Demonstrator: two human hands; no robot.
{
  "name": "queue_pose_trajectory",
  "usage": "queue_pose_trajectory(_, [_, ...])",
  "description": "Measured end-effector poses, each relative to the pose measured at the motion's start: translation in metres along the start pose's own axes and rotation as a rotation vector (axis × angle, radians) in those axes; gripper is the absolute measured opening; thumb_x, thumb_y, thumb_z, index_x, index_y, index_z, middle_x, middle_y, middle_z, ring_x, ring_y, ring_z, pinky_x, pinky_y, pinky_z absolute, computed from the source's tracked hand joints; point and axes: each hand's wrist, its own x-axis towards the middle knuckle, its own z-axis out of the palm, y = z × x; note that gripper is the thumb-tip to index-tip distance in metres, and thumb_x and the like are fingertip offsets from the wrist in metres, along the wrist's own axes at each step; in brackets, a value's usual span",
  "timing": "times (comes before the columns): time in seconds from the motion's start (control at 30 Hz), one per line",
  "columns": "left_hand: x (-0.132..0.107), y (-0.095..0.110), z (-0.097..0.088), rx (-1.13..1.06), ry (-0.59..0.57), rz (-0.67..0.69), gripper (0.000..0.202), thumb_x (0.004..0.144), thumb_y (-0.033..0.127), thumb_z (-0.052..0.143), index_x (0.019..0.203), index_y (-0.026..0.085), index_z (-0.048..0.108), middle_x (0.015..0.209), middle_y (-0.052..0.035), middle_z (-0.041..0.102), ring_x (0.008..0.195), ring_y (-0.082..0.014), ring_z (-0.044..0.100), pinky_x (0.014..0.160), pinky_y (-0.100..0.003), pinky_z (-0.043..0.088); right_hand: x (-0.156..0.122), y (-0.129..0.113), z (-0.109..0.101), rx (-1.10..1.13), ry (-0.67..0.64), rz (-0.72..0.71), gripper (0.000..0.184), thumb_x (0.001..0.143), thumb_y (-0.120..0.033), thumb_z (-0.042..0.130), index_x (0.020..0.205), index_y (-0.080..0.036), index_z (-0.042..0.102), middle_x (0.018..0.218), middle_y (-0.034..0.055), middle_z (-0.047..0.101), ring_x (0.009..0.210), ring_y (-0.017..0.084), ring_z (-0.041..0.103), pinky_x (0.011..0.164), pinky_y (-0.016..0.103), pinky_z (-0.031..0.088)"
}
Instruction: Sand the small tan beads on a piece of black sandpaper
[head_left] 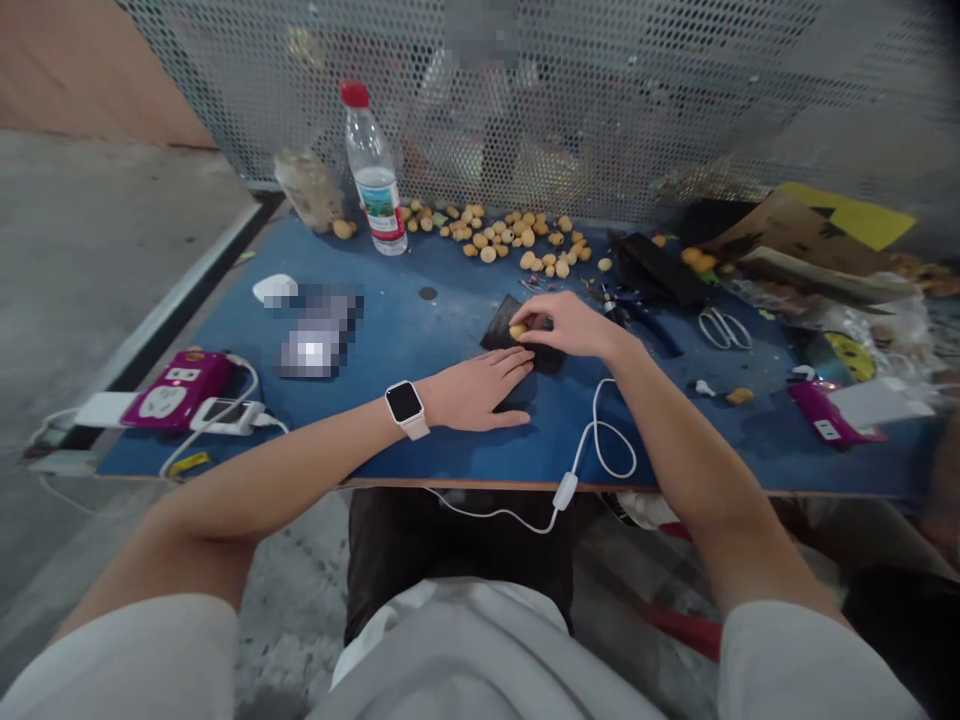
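My right hand (561, 322) is closed in a pinch around a small round tan nut-like piece (517, 331). It holds the piece on or just over a dark flat sheet (498, 325) that looks like sandpaper. Palm down, my left hand (480, 388) lies flat with its fingers stretched out, the fingertips on the near edge of that sheet. Both hands partly cover the sheet. Many similar tan pieces (528, 238) lie loose at the back of the blue table (420, 345).
A water bottle (379, 190) and a filled bag (309, 190) stand at the back left. Left lie a phone (319, 335) and a purple power strip (176, 392). Right are pliers (652, 325), scissors (724, 328) and clutter. A white cable (596, 430) crosses the front edge.
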Motion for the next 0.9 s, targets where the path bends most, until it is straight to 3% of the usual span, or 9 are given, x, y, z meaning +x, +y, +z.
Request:
queue_pose_trajectory(0.17, [-0.003,0.001,-0.003,0.066,0.077,-0.004,0.087,0.138,0.070,0.050,0.189,0.000,0.058,0.195,-0.0345,0.062,0.183,-0.0492,0.062,0.152,-0.063,0.050,-0.002,-0.002,0.004,0.494,0.217,-0.004,0.053,0.086,-0.063,0.118,0.113,-0.028,0.089,0.115,0.0066,0.093,0.106,0.027,0.087,0.108,0.045,0.077])
queue_pose_trajectory(0.27, [-0.004,0.003,-0.005,0.140,0.083,-0.026,0.082,0.139,0.070,0.048,0.182,0.002,0.066,0.179,-0.0337,0.071,0.166,-0.0487,0.072,0.141,-0.061,0.058,-0.001,-0.010,0.007,0.668,0.171,-0.045,0.061,0.083,-0.065,0.123,0.111,-0.028,0.084,0.112,0.0043,0.091,0.098,0.022,0.085,0.098,0.038,0.077])
queue_pose_trajectory(0.37, [-0.004,0.002,-0.005,0.198,0.119,-0.040,0.075,0.139,0.069,0.048,0.171,0.006,0.074,0.164,-0.0308,0.076,0.151,-0.0464,0.077,0.131,-0.058,0.062,-0.001,-0.017,0.008,0.805,0.101,-0.102,0.059,0.082,-0.057,0.125,0.109,-0.028,0.080,0.111,0.0016,0.090,0.089,0.018,0.082,0.090,0.036,0.077])
queue_pose_trajectory(0.53, [-0.003,0.000,-0.005,0.256,0.148,-0.072,0.072,0.139,0.068,0.045,0.162,0.006,0.073,0.154,-0.0292,0.076,0.141,-0.0446,0.077,0.124,-0.055,0.063,0.000,-0.016,0.009,0.951,0.109,-0.157,0.055,0.082,-0.042,0.125,0.110,-0.030,0.079,0.114,-0.0011,0.086,0.083,0.015,0.079,0.080,0.032,0.077])
queue_pose_trajectory(0.73, [-0.005,-0.001,-0.003,0.267,0.138,-0.054,0.076,0.139,0.068,0.046,0.172,0.005,0.070,0.159,-0.0307,0.074,0.146,-0.0467,0.076,0.127,-0.058,0.064,0.002,-0.014,0.009,1.024,0.115,-0.168,0.053,0.081,-0.035,0.123,0.108,-0.029,0.077,0.114,-0.0015,0.084,0.083,0.013,0.079,0.077,0.027,0.077])
queue_pose_trajectory(0.9, [-0.005,-0.002,0.000,0.261,0.162,-0.029,0.076,0.139,0.069,0.047,0.174,0.007,0.070,0.160,-0.0301,0.074,0.146,-0.0460,0.078,0.133,-0.061,0.061,0.002,-0.014,0.010,1.051,0.130,-0.169,0.053,0.086,-0.048,0.123,0.106,-0.028,0.077,0.114,-0.0005,0.085,0.083,0.013,0.080,0.081,0.029,0.079])
